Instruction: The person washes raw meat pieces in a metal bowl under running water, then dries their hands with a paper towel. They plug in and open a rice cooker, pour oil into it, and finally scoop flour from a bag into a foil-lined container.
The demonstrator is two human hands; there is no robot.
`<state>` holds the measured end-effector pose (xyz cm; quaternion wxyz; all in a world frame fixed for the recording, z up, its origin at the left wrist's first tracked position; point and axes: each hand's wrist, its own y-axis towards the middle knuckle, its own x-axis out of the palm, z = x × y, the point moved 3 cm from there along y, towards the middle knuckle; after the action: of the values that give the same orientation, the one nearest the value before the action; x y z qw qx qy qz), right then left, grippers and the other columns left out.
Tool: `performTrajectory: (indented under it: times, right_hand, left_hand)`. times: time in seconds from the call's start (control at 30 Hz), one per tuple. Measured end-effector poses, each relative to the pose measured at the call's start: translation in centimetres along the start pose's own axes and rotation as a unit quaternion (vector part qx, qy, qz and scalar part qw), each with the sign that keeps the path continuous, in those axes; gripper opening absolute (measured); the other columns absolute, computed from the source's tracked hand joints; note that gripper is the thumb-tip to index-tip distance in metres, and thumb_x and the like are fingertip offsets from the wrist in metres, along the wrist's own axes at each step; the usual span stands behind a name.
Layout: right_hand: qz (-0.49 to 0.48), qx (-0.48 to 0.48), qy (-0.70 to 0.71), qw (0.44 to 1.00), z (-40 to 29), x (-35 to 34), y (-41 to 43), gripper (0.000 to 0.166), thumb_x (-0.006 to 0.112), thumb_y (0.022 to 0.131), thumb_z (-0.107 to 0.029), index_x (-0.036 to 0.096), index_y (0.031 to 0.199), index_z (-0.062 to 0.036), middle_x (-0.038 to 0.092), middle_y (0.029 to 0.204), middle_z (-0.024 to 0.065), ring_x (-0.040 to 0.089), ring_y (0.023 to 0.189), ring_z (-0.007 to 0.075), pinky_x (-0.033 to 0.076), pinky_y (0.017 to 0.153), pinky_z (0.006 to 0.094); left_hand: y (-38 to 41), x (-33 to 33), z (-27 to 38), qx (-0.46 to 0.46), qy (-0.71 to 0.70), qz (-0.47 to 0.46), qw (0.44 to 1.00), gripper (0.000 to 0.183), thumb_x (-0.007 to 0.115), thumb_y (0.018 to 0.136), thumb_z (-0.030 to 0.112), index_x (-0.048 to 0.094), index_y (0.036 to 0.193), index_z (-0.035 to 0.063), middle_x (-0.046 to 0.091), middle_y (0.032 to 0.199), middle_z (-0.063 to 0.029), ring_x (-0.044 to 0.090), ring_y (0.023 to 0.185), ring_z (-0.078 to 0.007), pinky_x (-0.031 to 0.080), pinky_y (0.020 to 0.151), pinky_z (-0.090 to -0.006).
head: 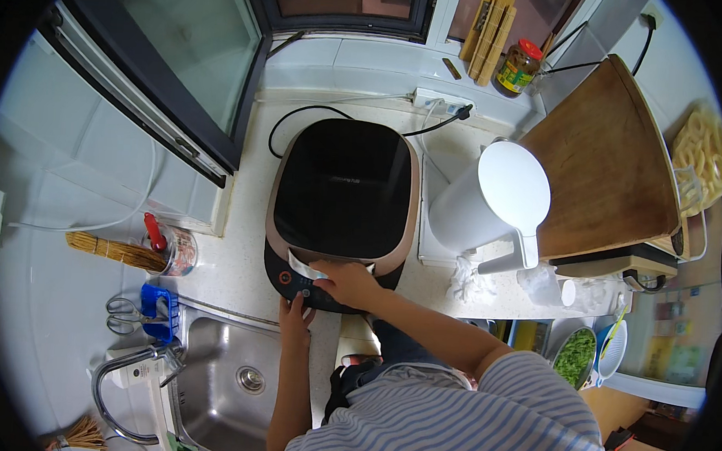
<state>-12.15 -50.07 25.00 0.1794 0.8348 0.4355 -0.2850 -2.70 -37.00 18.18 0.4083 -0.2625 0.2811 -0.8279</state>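
A rice cooker (342, 188) with a glossy black lid and rose-gold rim stands on the counter, its lid down. My right hand (349, 284) rests at its front edge on a white cloth or wipe (300, 267), which is pressed along the rim above the control panel; the fingers are partly hidden. Below and to the left, my left hand (296, 313) touches the lower front edge of the dark control panel (316, 292), with the fingers apart and nothing seen in them.
To the right stand a white pitcher (460, 206), a wooden cutting board (609, 159) and crumpled tissue (471, 283). A steel sink (225, 365) with a faucet (104, 389) lies at lower left. Behind the cooker are its black cord and a power strip (441, 102); an open window (186, 51) juts in.
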Motion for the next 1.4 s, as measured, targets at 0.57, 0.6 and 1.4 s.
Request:
performTrajectory:
  times: [0.57, 0.6, 1.4]
  right_hand:
    - [0.034, -0.075, -0.119, 0.990, -6.3, -14.4, 5.9, 0.030, 0.059, 0.071, -0.016, 0.056, 0.100, -0.0076, 0.061, 0.082, 0.0111, 0.060, 0.067, 0.0258, 0.048, 0.061, 0.0322]
    - [0.038, -0.077, -0.149, 0.985, -7.2, -17.1, 7.6, 0.029, 0.061, 0.070, -0.016, 0.059, 0.098, -0.0080, 0.062, 0.079, 0.0105, 0.060, 0.067, 0.0239, 0.048, 0.062, 0.0305]
    - [0.156, 0.065, -0.424, 0.890, 4.9, -39.0, 38.3, 0.056, 0.034, 0.084, -0.045, 0.060, 0.088, 0.0047, 0.054, 0.098, 0.0259, 0.048, 0.097, 0.0384, 0.037, 0.085, 0.0415]
  left_hand:
    - [1.0, -3.7, 1.0, 0.061, -0.041, 0.035, 0.997, 0.044, 0.049, 0.084, 0.022, 0.034, 0.122, 0.0087, 0.043, 0.118, -0.0103, 0.047, 0.104, -0.0254, 0.040, 0.085, -0.0351]
    - [1.0, -4.2, 1.5, 0.075, -0.050, 0.037, 0.995, 0.043, 0.048, 0.084, 0.022, 0.034, 0.122, 0.0083, 0.043, 0.118, -0.0102, 0.047, 0.104, -0.0247, 0.040, 0.085, -0.0353]
    - [-2.1, -8.2, 1.4, 0.092, -0.064, 0.173, 0.979, 0.038, 0.050, 0.081, 0.020, 0.039, 0.116, 0.0090, 0.044, 0.117, -0.0047, 0.045, 0.104, -0.0170, 0.035, 0.084, -0.0320]
